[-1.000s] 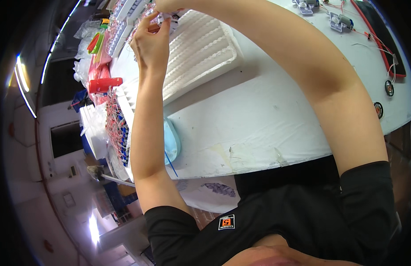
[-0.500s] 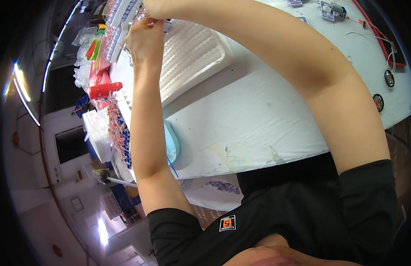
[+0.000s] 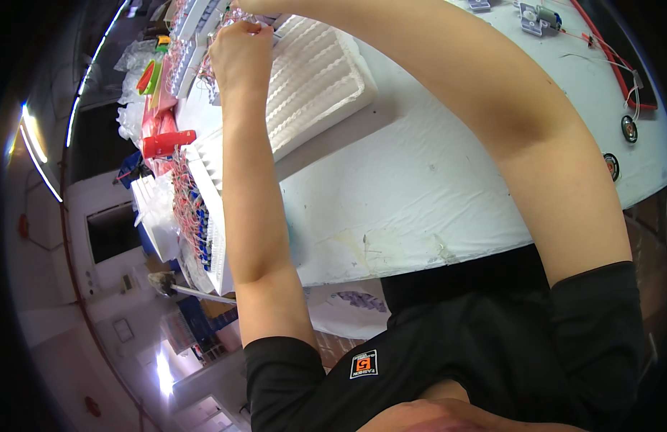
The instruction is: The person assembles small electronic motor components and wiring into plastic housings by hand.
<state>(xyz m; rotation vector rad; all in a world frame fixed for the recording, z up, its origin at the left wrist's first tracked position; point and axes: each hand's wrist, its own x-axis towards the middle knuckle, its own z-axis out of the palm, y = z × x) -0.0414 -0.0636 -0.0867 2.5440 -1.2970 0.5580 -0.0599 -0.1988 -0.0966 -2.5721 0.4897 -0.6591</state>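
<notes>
The left hand [image 3: 240, 56] is at the far left of the desk [image 3: 427, 165], its back toward the viewer and its fingers bent inward. The fingertips are mostly hidden, so I cannot tell whether they pinch anything. The right hand [image 3: 260, 6] is just beyond it, cut by the far edge of the view; I cannot tell whether its fingers are spread or pressed together. A small pale piece [image 3: 277, 34] shows just right of the left hand's fingers, over the far left part of a white ridged foam tray [image 3: 319, 83]; its shape is too small to make out. The foam tray lies slantwise, partly covered by the left forearm.

Just left of the left hand are tangled wires [image 3: 207, 70] and pale rows of parts [image 3: 192, 65]. Nearer on the left, a red tube [image 3: 168, 143] lies beside a bundle of red and white wires with blue parts [image 3: 195, 212]. Farther left are a green and red round thing [image 3: 149, 78] and clear plastic bags [image 3: 134, 65].

On the far right of the desk are a small motor on a grey bracket [image 3: 533, 19], a dark tray with a red rim [image 3: 621, 65], and two round black discs [image 3: 629, 129], the nearer one partly behind the right arm.
</notes>
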